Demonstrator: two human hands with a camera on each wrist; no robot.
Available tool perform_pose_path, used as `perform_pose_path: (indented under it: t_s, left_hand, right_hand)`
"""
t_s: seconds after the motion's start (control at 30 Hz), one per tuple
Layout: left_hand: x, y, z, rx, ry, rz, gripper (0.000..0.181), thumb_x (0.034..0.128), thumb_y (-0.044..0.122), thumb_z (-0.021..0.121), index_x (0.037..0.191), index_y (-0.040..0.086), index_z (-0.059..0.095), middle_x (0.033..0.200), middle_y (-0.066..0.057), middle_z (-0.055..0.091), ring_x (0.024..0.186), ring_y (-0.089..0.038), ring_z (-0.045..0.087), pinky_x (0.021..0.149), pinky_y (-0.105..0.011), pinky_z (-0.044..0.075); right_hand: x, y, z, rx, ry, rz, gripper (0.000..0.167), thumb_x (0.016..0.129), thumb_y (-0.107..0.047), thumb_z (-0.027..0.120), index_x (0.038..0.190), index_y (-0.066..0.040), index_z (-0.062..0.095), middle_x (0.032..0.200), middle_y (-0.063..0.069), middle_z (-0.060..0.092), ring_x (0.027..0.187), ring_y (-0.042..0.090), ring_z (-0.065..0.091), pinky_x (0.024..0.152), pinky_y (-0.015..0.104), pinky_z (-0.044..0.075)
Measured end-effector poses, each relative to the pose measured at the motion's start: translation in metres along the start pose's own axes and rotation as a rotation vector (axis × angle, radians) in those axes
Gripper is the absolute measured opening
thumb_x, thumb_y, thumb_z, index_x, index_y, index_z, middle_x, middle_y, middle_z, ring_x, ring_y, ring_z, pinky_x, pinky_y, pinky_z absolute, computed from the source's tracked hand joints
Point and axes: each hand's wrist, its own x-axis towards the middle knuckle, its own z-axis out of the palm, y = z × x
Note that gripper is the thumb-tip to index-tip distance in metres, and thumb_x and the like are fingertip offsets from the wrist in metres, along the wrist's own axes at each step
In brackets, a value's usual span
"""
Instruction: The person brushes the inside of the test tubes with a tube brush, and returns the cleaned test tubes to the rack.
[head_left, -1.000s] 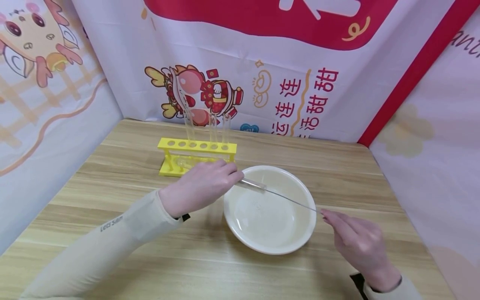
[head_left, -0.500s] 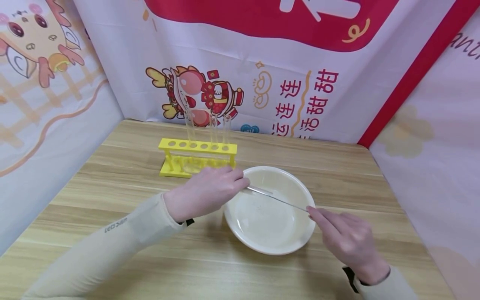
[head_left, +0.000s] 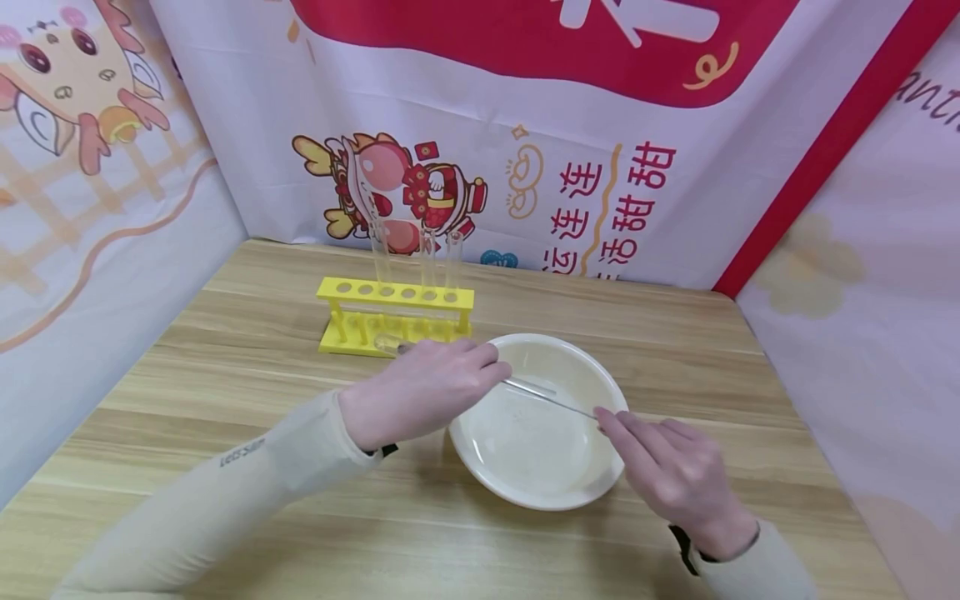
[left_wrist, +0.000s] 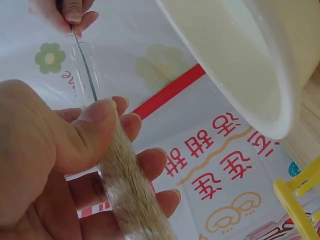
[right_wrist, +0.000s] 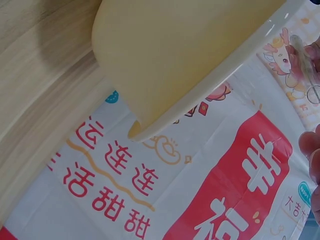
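Note:
My left hand (head_left: 431,387) grips a clear glass test tube (left_wrist: 132,192), tilted above the rim of a white basin (head_left: 540,458). Thumb and fingers wrap the tube in the left wrist view. Pale bristles of a test tube brush fill the tube's lower part, and the brush's twisted wire handle (left_wrist: 88,72) runs out through the mouth. My right hand (head_left: 671,471) pinches that wire over the basin's right side. In the right wrist view, only some fingertips (right_wrist: 312,155) of the right hand show at the edge.
Behind the left hand stands a yellow test tube rack (head_left: 395,291) with several holes. Clear test tubes (head_left: 453,262) stand upright in it. The wooden table (head_left: 360,533) meets printed cloth walls (head_left: 480,108) at the back and sides.
My right hand has moved left, towards the left hand, and the brush sits deeper in the tube. The left hand has shifted slightly right and down. Basin and rack stay put.

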Motion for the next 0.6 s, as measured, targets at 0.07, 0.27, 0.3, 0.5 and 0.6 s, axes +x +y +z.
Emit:
perform_pose_path:
  t_s: [0.07,0.27,0.3,0.5,0.6]
  left_hand:
    - [0.0014,0.0017,-0.0006,0.008,0.006,0.006,0.025,0.0906,0.004,0.071,0.115,0.009,0.069,0.094,-0.005,0.064,0.077,-0.017,0.061,0.049,-0.025,0.049]
    - [0.0068,0.0062,0.0004,0.022,-0.004,0.022,0.027,0.0913,0.009,0.072,0.118,0.009,0.068,0.097,-0.004,0.065,0.076,-0.017,0.061,0.051,-0.023,0.05]
    - [0.0074,0.0067,0.0008,0.023,-0.005,0.022,0.028,0.0913,0.009,0.072,0.118,0.009,0.068,0.098,-0.004,0.065,0.076,-0.017,0.061,0.052,-0.023,0.05]
    - [0.0094,0.0081,0.0009,0.021,-0.006,0.019,0.026,0.0918,0.009,0.071,0.118,0.009,0.068,0.097,-0.004,0.064,0.075,-0.017,0.06,0.05,-0.024,0.05]
    - [0.0099,0.0083,-0.0004,0.018,-0.013,0.015,0.027,0.0915,0.009,0.072,0.118,0.01,0.068,0.097,-0.004,0.064,0.075,-0.017,0.06,0.05,-0.023,0.049]
  right_hand:
    - [0.0001,-0.0008,0.0011,-0.001,-0.005,-0.002,0.017,0.095,0.002,0.058,0.091,0.006,0.074,0.068,0.013,0.069,0.045,0.022,0.059,0.035,0.031,0.044]
    - [0.0001,-0.0028,0.0038,0.004,-0.023,0.002,0.017,0.095,0.002,0.057,0.092,0.007,0.074,0.07,0.014,0.069,0.048,0.022,0.061,0.037,0.032,0.046]
    - [0.0002,-0.0031,0.0043,0.004,-0.025,0.002,0.017,0.094,0.002,0.057,0.092,0.007,0.074,0.07,0.014,0.069,0.048,0.022,0.061,0.037,0.032,0.046]
    - [0.0006,-0.0041,0.0083,-0.006,-0.023,0.003,0.017,0.094,0.003,0.058,0.091,0.007,0.074,0.07,0.013,0.069,0.045,0.02,0.057,0.035,0.028,0.042]
    - [0.0008,-0.0044,0.0093,-0.012,-0.017,0.008,0.017,0.094,0.003,0.058,0.09,0.007,0.074,0.071,0.013,0.069,0.043,0.02,0.055,0.034,0.027,0.041]
